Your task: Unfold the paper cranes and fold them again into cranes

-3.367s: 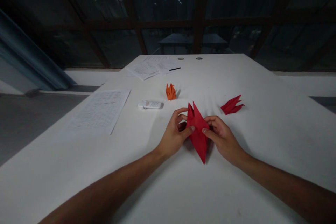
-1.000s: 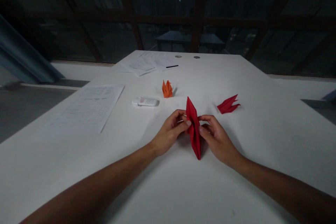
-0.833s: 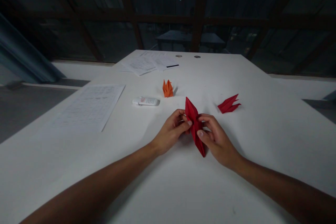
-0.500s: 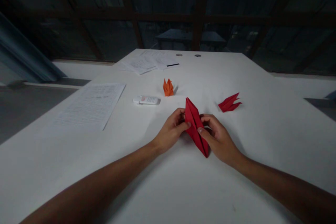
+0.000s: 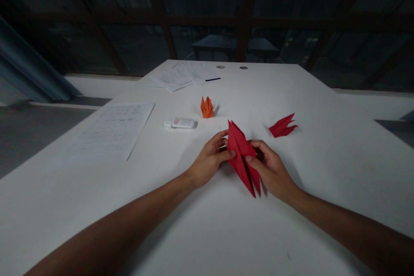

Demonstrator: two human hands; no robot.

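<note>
Between my two hands is a red folded origami paper (image 5: 239,151), long and diamond-shaped, tilted with its lower end toward me. Two separate points show at that lower end, with a slit running up the middle. My left hand (image 5: 211,155) pinches its left edge, thumb on the front face and fingers behind. My right hand (image 5: 270,166) grips the right edge the same way, its thumb beside the centre slit. Fingertips behind the paper are partly hidden. Beyond my hands, an orange origami piece (image 5: 207,108) stands upright, and a smaller red origami piece (image 5: 283,126) lies to the right.
A white handset with a keypad (image 5: 180,123) lies left of the orange piece. Printed sheets (image 5: 111,131) rest at the left, with more papers (image 5: 177,76) farther back. Two small round discs (image 5: 220,67) sit near the far edge of the white table (image 5: 200,237).
The red paper's right half has swung outward, so its lower end has parted into two points and the centre slit is wider. My right thumb has shifted slightly right.
</note>
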